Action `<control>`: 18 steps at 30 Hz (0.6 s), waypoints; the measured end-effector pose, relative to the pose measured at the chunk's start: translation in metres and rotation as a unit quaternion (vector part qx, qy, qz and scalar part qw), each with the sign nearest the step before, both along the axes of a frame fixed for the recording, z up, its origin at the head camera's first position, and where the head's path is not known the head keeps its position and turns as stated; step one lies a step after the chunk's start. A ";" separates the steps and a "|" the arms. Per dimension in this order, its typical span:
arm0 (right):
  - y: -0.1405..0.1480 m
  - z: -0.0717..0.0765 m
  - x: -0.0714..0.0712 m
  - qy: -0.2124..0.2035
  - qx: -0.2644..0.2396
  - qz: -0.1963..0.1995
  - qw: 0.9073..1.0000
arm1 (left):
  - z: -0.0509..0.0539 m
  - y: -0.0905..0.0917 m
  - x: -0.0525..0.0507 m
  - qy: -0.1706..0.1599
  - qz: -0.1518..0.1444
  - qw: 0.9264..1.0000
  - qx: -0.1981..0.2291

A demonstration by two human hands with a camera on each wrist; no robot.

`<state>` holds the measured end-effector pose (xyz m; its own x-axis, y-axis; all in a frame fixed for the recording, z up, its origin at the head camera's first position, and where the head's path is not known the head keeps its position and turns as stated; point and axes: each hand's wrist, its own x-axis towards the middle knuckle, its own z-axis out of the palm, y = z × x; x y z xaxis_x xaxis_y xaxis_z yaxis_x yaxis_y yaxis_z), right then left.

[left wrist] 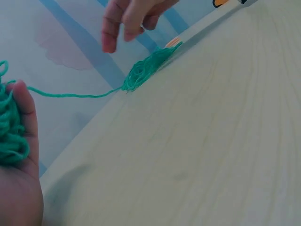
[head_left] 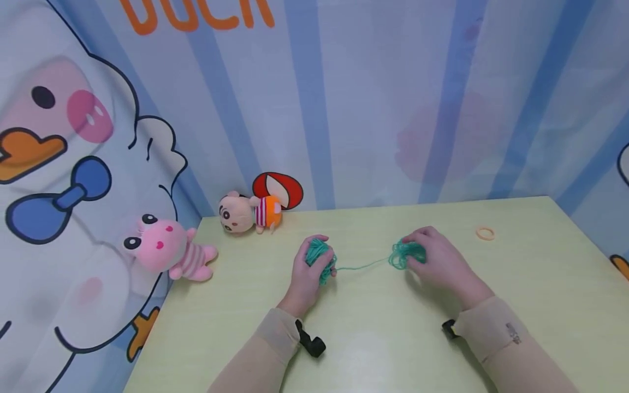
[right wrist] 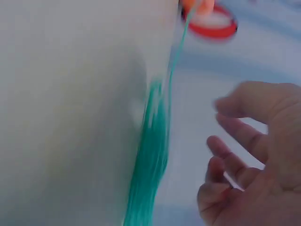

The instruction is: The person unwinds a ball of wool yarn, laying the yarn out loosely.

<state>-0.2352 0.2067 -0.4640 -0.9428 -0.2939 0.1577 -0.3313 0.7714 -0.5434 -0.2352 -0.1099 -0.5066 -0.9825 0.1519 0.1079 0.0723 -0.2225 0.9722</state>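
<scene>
A bundle of green yarn [head_left: 314, 251] is gripped in my left hand [head_left: 302, 281], the thumb lying across its front. From it a single green strand [head_left: 361, 267] runs right to a looser green skein [head_left: 400, 255]. That skein [left wrist: 148, 69] rests on the table in the left wrist view. My right hand [head_left: 444, 265] hovers just over the skein's right end; both wrist views show a gap between its loosely bent fingers and the yarn. In the right wrist view the right hand [right wrist: 263, 160] holds nothing, and the skein [right wrist: 149, 160] looks blurred beside it.
An orange ring [head_left: 476, 233] lies at the table's back right. At the back left lie a plush doll [head_left: 238, 214] in striped clothes and, on the left edge, a pink plush toy [head_left: 164, 248]. A printed blue curtain [head_left: 363, 109] hangs behind the pale table [head_left: 373, 349].
</scene>
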 end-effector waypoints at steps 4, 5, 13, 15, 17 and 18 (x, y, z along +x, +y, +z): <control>-0.055 0.005 0.019 0.024 -0.045 0.050 0.997 | 0.003 0.000 -0.001 0.005 -0.002 1.000 -0.009; -0.067 0.004 0.022 0.019 -0.050 0.059 0.997 | 0.003 0.000 -0.001 0.007 -0.002 1.000 -0.011; -0.114 -0.001 0.022 0.008 -0.015 0.073 0.997 | -0.002 0.002 0.000 0.019 -0.009 1.000 -0.004; -0.118 -0.002 0.021 0.015 -0.007 0.071 0.997 | -0.002 0.002 0.000 0.020 -0.009 1.000 -0.001; -0.119 -0.002 0.021 0.023 -0.003 0.068 0.997 | -0.002 0.002 0.000 0.020 -0.008 1.000 0.000; -0.119 -0.002 0.021 0.023 -0.005 0.067 0.997 | -0.001 0.002 0.001 0.020 -0.009 1.000 0.000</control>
<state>-0.2140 0.0875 -0.4660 -0.8867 -0.4146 0.2044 -0.4561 0.7129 -0.5326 -0.2347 -0.1076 -0.5077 -0.9746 0.1685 0.1474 0.1075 -0.2250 0.9684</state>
